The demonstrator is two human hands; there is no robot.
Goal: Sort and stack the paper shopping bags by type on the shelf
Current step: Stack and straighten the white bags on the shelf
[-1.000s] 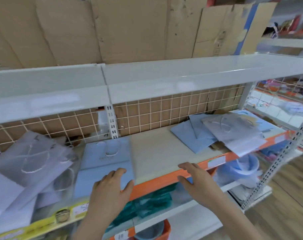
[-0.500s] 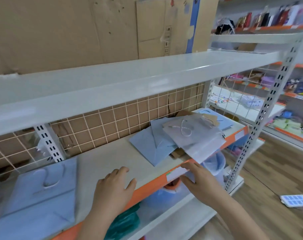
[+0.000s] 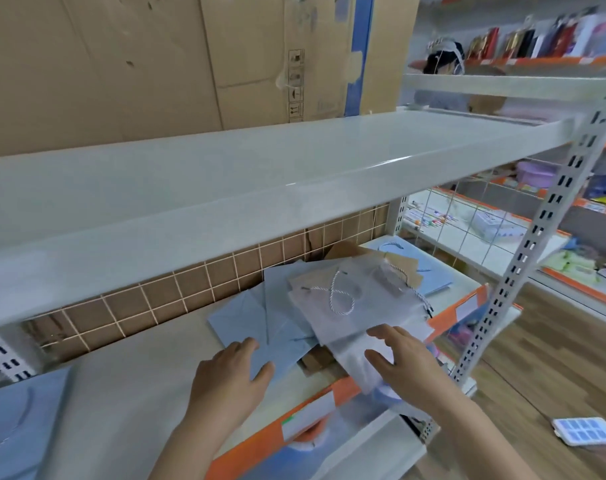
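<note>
A loose heap of flat paper bags lies at the right end of the shelf (image 3: 139, 386). A pale grey bag (image 3: 360, 306) with a twisted cord handle is on top, over light blue bags (image 3: 253, 317) and brown kraft bags (image 3: 402, 265). My right hand (image 3: 409, 362) rests with fingers spread on the near corner of the grey bag, which overhangs the orange shelf edge. My left hand (image 3: 232, 375) lies open with its fingertips on the near edge of a blue bag. Another blue bag stack (image 3: 14, 417) sits at the far left of the shelf.
A white upper shelf (image 3: 260, 174) hangs low over the working shelf, with a wire grid and cardboard behind. A perforated upright (image 3: 523, 271) stands at the right end. Lower shelves hold blue items. A person stands behind the far racks. A small white tray (image 3: 587, 435) lies on the wooden floor.
The view swung right, from the left blue stack to the mixed heap. Both hands moved right along the shelf edge and now touch the heap's bags.
</note>
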